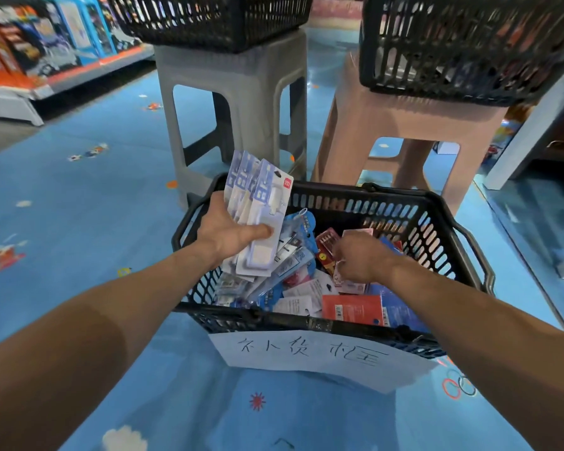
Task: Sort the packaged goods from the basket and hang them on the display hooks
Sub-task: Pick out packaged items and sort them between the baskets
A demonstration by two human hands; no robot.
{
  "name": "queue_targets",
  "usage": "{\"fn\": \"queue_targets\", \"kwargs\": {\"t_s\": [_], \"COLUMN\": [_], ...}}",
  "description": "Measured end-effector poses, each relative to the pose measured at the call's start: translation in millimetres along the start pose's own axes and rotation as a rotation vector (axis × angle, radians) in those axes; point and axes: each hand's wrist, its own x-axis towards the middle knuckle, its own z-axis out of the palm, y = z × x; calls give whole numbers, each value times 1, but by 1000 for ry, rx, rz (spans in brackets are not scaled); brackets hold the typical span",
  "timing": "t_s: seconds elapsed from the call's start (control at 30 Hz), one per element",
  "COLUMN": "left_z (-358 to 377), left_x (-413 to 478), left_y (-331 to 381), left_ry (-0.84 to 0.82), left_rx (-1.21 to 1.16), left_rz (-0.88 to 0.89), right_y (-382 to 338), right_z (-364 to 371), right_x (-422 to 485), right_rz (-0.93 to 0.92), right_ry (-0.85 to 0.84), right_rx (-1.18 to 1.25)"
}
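A black plastic basket (437, 229) stands on the blue floor, full of mixed packaged goods (352, 307) in red, white and blue. My left hand (228, 232) grips a fanned stack of several pale blue-and-white blister packs (261, 203) above the basket's left side, thumb across the front pack. My right hand (358, 258) reaches down into the middle of the basket, fingers curled among small pink and red packs (328, 244); whether it holds one is hidden.
A paper sign (313, 356) with handwriting hangs on the basket's near rim. Behind stand a grey stool (235, 89) and a pink stool (404, 125), each bearing a black basket (463, 50). Store shelving (46, 43) runs along the far left.
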Motion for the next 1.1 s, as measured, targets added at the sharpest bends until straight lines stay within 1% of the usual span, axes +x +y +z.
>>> {"fn": "queue_targets", "kwargs": {"t_s": [0.1, 0.2, 0.23, 0.27, 0.37, 0.4, 0.43, 0.53, 0.63, 0.7, 0.8, 0.87, 1.0, 1.1], "left_z": [2, 6, 7, 9, 12, 12, 13, 13, 14, 14, 10, 9, 9, 10], "left_x": [4, 7, 8, 9, 11, 11, 11, 10, 10, 10, 10, 10, 4, 2], "left_y": [-6, -10, -11, -13, -16, -17, -17, -16, -16, -15, -10, -9, -8, -7], "left_ry": [9, 19, 25, 28, 35, 37, 40, 55, 71, 90, 106, 123, 91, 53], "left_rx": [8, 9, 10, 8, 7, 14, 21, 26, 32, 39, 51, 43, 68, 100], "left_rz": [-6, -7, -6, -6, -3, -2, 3, 10, 28, 44, 66, 73, 77, 76], "right_y": [-16, -27, -30, -33, -48, -53, -58, -75, -84, -86, -77, -63, -36, -35], "right_z": [13, 20, 22, 22, 21, 22, 25, 30, 29, 26, 20, 21, 26, 33], "right_x": [7, 12, 14, 16, 21, 24, 28, 39, 47, 47, 43, 41, 35, 27], "right_rz": [-60, -48, -22, 30, 271, 334, 369, 411, 404, 334, 165, 73, -31, -112], "right_ry": [-118, -174, -182, -204, -338, -353, -352, -300, -231, -221, -258, -304, -321, -316], "right_rx": [134, 203, 299, 480, 1194, 1352, 1435, 1505, 1587, 1600, 1651, 1589, 1086, 620]}}
